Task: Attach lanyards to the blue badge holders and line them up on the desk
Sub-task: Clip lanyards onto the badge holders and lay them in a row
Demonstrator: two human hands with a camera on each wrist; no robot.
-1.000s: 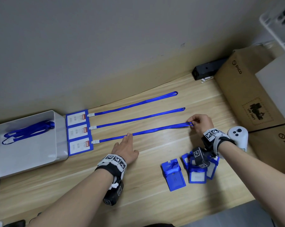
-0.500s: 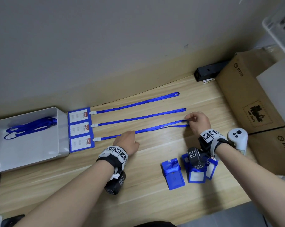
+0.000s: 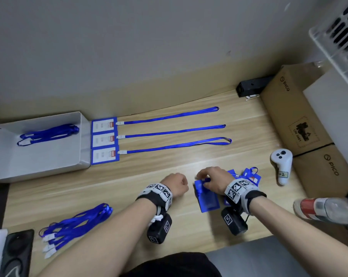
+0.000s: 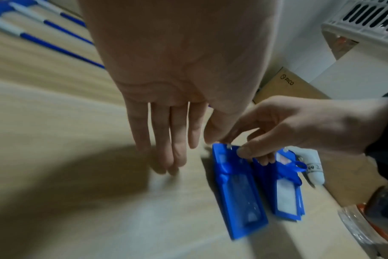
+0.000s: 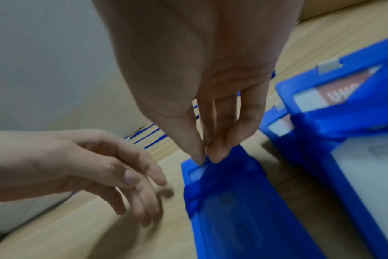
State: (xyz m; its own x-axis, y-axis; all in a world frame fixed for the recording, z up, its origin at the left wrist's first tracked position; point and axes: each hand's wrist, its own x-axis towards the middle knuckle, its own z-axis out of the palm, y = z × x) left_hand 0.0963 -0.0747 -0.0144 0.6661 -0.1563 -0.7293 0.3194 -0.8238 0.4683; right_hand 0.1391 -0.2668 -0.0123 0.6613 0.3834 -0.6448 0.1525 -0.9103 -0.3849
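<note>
Three badge holders (image 3: 104,140) with lanyards (image 3: 174,131) attached lie in a row on the tabletop (image 3: 129,186). The right hand (image 3: 212,179) pinches the top edge of a loose blue badge holder (image 3: 208,201) between thumb and fingers (image 5: 217,152). The left hand (image 3: 176,183) hovers just beside it, fingers relaxed, holding nothing.

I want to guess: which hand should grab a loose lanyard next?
Probably left. The left hand is free and nearer the loose lanyards; the right hand pinches the badge holder.
</note>
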